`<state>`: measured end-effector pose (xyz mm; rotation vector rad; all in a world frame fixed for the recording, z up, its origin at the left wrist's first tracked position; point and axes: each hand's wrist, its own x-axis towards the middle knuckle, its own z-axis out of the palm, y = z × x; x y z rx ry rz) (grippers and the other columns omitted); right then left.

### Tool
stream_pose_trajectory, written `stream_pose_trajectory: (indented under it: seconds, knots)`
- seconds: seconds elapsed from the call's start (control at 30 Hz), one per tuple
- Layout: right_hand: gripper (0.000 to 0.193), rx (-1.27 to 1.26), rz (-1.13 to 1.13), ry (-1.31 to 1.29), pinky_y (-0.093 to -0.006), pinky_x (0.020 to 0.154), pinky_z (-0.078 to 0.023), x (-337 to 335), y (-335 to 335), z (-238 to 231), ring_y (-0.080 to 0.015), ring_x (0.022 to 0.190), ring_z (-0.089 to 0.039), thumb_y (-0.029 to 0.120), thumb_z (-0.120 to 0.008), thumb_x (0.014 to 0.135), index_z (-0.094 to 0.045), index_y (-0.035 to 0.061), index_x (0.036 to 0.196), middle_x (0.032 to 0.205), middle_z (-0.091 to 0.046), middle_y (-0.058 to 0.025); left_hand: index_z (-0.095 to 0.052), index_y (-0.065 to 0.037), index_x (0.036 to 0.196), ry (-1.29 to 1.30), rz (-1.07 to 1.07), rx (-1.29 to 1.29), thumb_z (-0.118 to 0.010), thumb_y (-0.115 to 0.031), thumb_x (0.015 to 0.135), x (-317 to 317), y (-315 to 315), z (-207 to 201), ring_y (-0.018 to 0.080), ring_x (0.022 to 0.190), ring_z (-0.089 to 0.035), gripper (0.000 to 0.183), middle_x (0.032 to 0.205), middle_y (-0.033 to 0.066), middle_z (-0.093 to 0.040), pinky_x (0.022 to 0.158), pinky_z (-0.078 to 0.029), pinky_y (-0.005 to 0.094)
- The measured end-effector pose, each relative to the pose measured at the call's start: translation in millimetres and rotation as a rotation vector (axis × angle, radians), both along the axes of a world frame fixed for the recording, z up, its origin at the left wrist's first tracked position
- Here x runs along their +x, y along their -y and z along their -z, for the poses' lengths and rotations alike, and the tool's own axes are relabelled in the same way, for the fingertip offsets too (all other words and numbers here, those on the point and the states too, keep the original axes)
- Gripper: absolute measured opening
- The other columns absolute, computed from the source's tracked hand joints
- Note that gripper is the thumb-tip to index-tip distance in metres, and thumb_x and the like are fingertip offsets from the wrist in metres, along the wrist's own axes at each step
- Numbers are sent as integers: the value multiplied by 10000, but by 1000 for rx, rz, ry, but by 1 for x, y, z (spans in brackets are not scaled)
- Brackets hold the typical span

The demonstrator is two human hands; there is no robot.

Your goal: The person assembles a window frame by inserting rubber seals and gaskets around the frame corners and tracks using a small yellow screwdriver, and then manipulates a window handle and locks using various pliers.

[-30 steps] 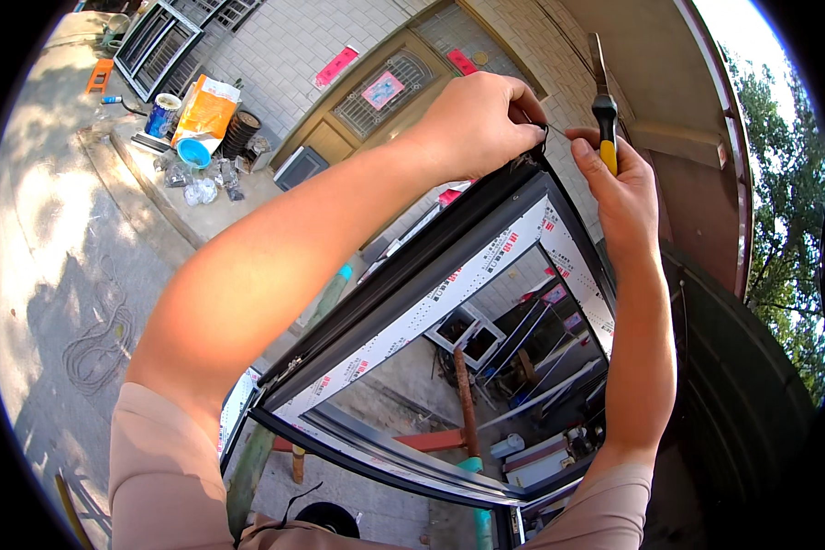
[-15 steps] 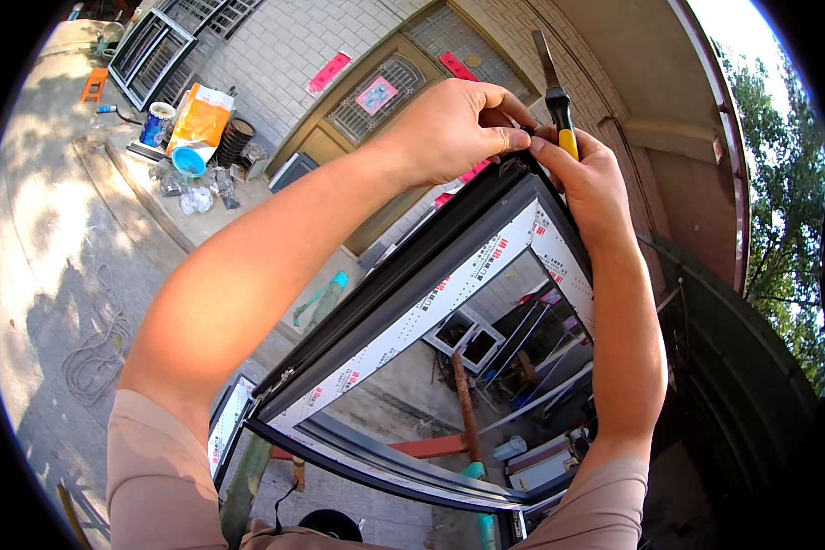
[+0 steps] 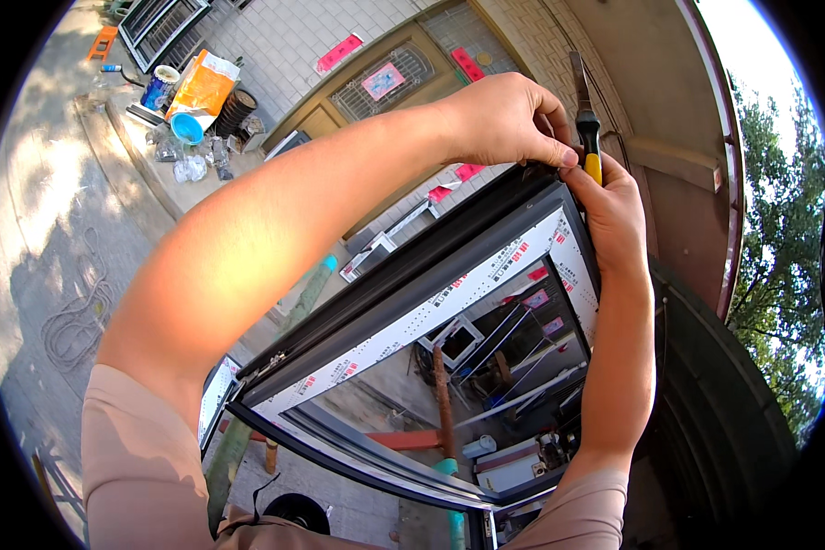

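A dark window sash (image 3: 412, 266), its frame partly covered in white printed protective film, stands tilted in front of me. At its upper right corner my left hand (image 3: 509, 119) pinches thumb and fingers together; whatever lies between them is too small and hidden to name. Close beside it, my right hand (image 3: 614, 211) is closed round the black-and-yellow handle of a flat-bladed tool (image 3: 589, 133), blade pointing up. The right thumb also presses at the sash corner, almost touching the left thumb.
Beyond the sash are a tan door (image 3: 376, 87), an orange-and-white sack (image 3: 202, 87), a light-blue basin (image 3: 187, 128) and a paint bucket (image 3: 160, 87). A coil of rope (image 3: 73, 321) lies on the ground at left. A green post (image 3: 310, 293) stands behind the sash.
The view has shifted, so both hands and the sash corner sit farther right in the picture. My hands stay at the corner, and the tool remains in the right one.
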<state>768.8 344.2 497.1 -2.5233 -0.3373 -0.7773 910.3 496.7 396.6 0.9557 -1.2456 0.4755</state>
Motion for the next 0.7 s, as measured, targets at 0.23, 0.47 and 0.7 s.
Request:
stream_pose_trajectory:
  seconds: [0.23,0.47,0.7]
  knots:
    - [327,10,15,-1,-240,719,-575,2,4,-3,-81,782,-715,193,-845,997,-760,-40,1211,964,-777,-39,-828,3,1087,68,-92,52,-878,-313,940,5,-4,-11,145,948,-750,352,1007,89,-829,894,-570,311]
    - [300,-44,73,29,-242,717,-569,3,3,-4,-75,782,-707,194,-844,992,-768,-34,1171,952,-777,-33,-826,16,1087,95,-94,26,-872,-296,943,6,-1,-12,158,972,-762,346,1013,102,-832,921,-576,313]
    - [285,-9,94,21,-240,723,-565,-4,6,0,-66,785,-699,184,-836,998,-769,-33,1169,960,-776,-29,-827,14,1077,129,-124,15,-867,-271,943,2,7,-12,161,948,-766,318,1004,103,-832,906,-583,311]
